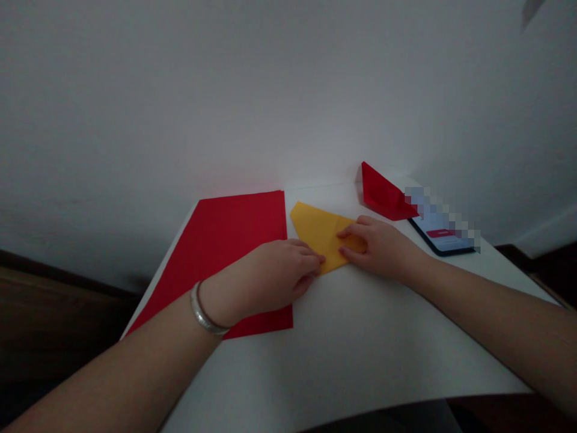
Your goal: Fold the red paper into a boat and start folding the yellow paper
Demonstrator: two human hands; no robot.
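A folded yellow paper (318, 231) lies on the white table (360, 337). My left hand (270, 276), a silver bangle on its wrist, has its fingers curled and pinches the paper's near corner. My right hand (378, 243) presses down on the paper's right side, fingers bent on top of it. Both hands touch the yellow paper. A flat red sheet (225, 246) lies under my left hand and wrist, to the left of the yellow paper.
A folded red paper shape (383, 193) stands at the table's back right against the white wall. A phone (444, 234) with its screen lit lies right of my right hand. Dark floor drops away beyond the table's left and right edges.
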